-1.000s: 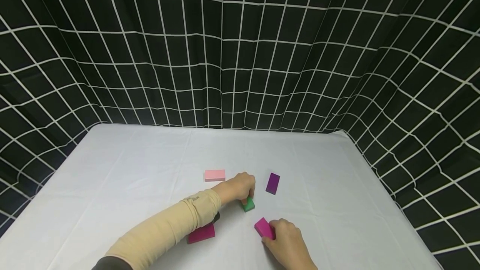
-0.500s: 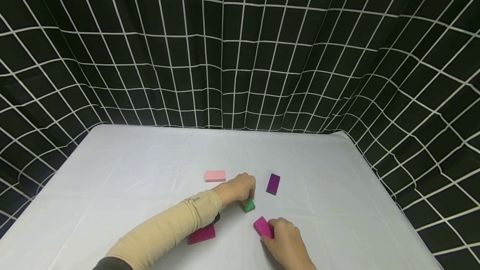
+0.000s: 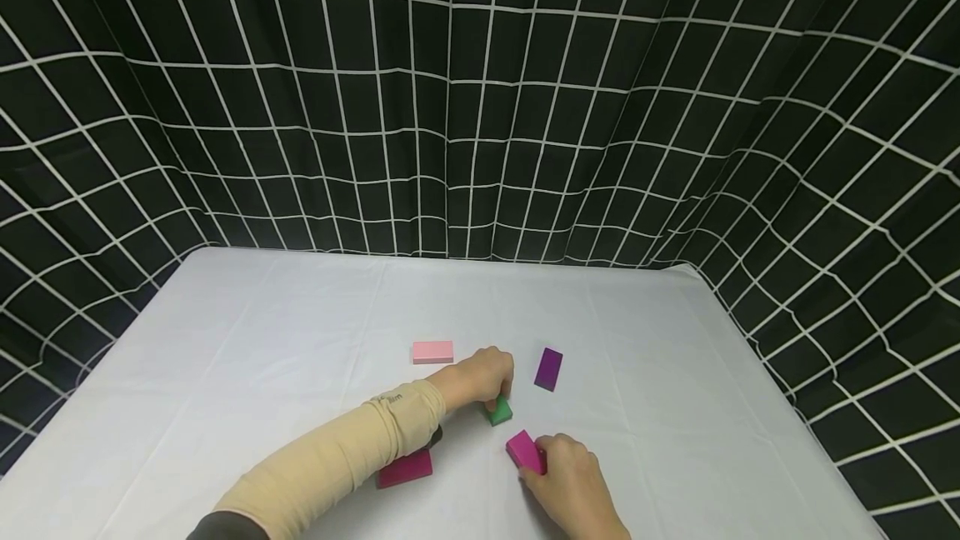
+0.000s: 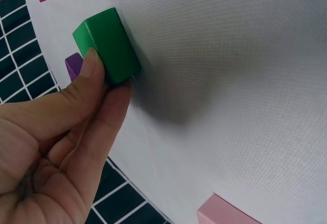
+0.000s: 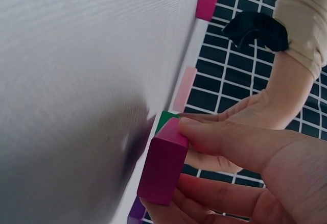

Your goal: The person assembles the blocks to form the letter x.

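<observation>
My left hand [image 3: 480,375] pinches a green block [image 3: 499,412] between thumb and fingers near the middle of the table. In the left wrist view the green block [image 4: 107,45] is gripped at one end, close to the white cloth. Nearer to me, my right hand [image 3: 570,477] holds a magenta block [image 3: 527,452] between thumb and fingers. The right wrist view shows that magenta block [image 5: 164,163] close to the cloth, with part of the green block [image 5: 166,119] visible behind it. The two held blocks are apart in the head view.
A pink block [image 3: 432,352] lies beyond the left forearm, and a purple block [image 3: 548,369] to the right of the left hand. A dark pink block [image 3: 405,469] sits by the left sleeve [image 3: 337,457]. White cloth [image 3: 675,407] covers the table; a black gridded curtain [image 3: 480,107] surrounds it.
The right hand has shifted very slightly left and away from me with the magenta block. The left hand stays on the green block. The whole head view has drifted slightly.
</observation>
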Demonstrator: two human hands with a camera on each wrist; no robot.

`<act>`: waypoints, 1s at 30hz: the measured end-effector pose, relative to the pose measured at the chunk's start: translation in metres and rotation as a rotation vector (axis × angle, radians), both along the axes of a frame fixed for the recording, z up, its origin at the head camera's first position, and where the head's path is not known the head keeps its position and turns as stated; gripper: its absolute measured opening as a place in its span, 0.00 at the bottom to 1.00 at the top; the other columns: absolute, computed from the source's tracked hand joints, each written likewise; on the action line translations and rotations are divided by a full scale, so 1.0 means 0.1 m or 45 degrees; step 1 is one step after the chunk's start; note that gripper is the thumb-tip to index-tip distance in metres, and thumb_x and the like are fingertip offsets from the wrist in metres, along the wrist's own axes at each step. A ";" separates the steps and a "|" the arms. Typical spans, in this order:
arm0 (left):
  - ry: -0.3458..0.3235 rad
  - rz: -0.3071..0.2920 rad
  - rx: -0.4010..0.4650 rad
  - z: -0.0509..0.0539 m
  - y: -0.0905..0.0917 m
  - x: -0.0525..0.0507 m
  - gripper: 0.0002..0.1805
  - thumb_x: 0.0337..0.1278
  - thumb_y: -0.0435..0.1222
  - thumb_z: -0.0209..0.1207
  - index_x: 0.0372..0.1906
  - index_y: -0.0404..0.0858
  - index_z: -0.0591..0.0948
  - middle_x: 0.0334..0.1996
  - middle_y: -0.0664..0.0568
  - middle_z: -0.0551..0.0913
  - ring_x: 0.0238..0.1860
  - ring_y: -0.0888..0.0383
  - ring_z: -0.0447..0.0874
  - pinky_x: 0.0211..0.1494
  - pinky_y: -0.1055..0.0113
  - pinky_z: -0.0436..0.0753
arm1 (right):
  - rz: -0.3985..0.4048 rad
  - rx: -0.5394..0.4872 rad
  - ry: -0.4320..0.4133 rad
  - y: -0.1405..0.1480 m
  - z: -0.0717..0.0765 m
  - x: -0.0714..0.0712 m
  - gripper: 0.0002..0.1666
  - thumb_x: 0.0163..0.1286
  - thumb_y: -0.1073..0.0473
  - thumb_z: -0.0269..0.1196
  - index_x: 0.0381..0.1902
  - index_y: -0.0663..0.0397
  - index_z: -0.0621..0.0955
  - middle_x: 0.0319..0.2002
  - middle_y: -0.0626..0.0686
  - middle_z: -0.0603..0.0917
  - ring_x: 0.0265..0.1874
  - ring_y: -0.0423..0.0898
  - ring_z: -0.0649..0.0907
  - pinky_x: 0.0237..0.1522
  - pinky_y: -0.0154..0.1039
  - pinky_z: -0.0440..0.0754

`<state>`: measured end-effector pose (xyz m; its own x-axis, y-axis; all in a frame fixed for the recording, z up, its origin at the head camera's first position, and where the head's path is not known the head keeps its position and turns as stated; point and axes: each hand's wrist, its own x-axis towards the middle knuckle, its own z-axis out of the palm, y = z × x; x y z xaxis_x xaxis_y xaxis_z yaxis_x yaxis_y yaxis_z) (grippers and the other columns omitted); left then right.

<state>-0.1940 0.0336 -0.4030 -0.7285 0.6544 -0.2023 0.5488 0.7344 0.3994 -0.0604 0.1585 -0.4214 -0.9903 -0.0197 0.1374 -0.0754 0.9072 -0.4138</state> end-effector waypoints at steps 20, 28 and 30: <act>0.010 0.017 0.003 -0.01 0.01 0.00 0.12 0.31 0.25 0.73 0.29 0.36 0.88 0.25 0.51 0.86 0.25 0.63 0.80 0.29 0.77 0.79 | -0.001 -0.024 0.028 -0.03 -0.01 -0.05 0.14 0.44 0.64 0.77 0.28 0.66 0.84 0.19 0.48 0.77 0.18 0.38 0.71 0.20 0.34 0.72; 0.044 0.017 -0.032 0.00 0.04 0.02 0.11 0.33 0.24 0.73 0.29 0.36 0.88 0.25 0.51 0.86 0.25 0.63 0.80 0.29 0.76 0.80 | 0.012 -0.033 0.053 -0.05 -0.02 -0.05 0.12 0.44 0.65 0.76 0.26 0.64 0.84 0.18 0.48 0.77 0.17 0.39 0.71 0.20 0.34 0.72; 0.044 0.024 -0.038 0.00 0.04 0.03 0.11 0.33 0.24 0.73 0.29 0.36 0.88 0.25 0.51 0.86 0.25 0.63 0.80 0.30 0.76 0.80 | 0.017 -0.038 0.056 -0.05 -0.01 -0.06 0.12 0.44 0.65 0.76 0.26 0.64 0.84 0.19 0.49 0.78 0.17 0.39 0.72 0.20 0.34 0.72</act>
